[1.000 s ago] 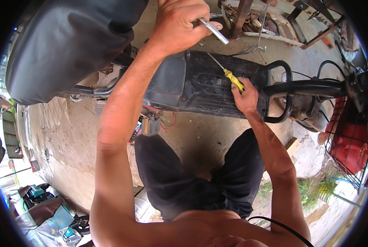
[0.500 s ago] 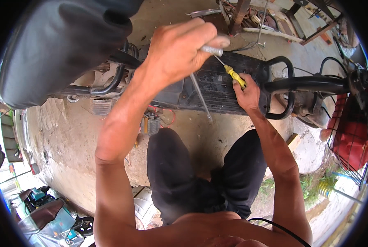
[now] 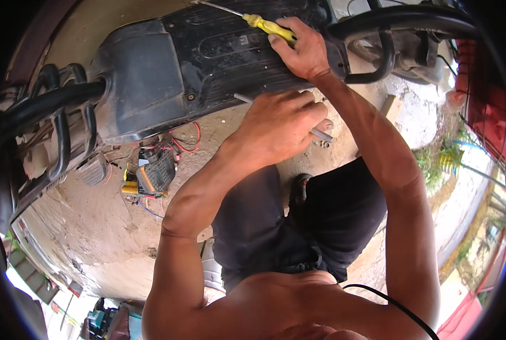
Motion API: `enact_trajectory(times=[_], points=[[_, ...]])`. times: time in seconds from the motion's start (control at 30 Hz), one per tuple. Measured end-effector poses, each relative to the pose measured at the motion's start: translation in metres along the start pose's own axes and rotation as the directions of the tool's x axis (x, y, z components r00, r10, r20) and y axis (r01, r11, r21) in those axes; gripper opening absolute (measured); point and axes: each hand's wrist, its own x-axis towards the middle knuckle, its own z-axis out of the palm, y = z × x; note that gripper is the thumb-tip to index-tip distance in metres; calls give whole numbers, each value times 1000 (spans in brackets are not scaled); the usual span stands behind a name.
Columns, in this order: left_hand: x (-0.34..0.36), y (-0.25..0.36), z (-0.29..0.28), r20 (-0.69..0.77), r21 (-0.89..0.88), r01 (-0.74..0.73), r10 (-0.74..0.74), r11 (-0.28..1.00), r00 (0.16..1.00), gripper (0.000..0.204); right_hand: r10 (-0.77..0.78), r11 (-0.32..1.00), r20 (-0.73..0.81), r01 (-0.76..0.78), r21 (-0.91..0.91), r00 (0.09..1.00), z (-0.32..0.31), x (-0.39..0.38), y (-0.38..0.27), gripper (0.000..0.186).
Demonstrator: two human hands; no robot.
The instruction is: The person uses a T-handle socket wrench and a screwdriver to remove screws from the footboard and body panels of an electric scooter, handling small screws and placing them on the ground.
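Note:
My left hand [image 3: 281,122] is closed around the crossbar of a steel T-handle wrench [image 3: 322,135], whose bar ends stick out on both sides of the fist. The hand hangs just in front of the near edge of a black plastic footboard [image 3: 224,68], and its fingers hide most of the tool. In my right hand [image 3: 306,51] is a screwdriver [image 3: 270,27] with a yellow handle. Its long thin shank points to the far left, above the footboard. Whether the right hand rests on the footboard I cannot tell.
Black tubular bars [image 3: 411,20] stand at the right end of the footboard, with more bars [image 3: 66,102] at the left. On the ground lies a dark boxy device [image 3: 156,170] with red wires. A red object [image 3: 485,107] in a wire basket sits far right.
The view has shifted, showing more of the footboard's left part. My left hand has come down and nearer, turning the wrench. My right hand still grips the screwdriver.

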Motion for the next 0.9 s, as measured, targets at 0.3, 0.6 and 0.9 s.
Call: enact_trajectory(times=[0.3, 0.6, 0.9], points=[[-11, -54, 66, 179, -277, 173, -126, 945, 976, 13, -31, 1000, 8, 31, -3, 999, -8, -2, -7, 34], [-99, -156, 143, 266, -500, 671, -640, 548, 721, 17, -84, 996, -54, 86, 24, 995, -4, -1, -1, 33], [-124, -171, 155, -333, 146, 564, -497, 812, 801, 30, -84, 992, -91, 92, 87, 992, 0, -5, 6, 27]])
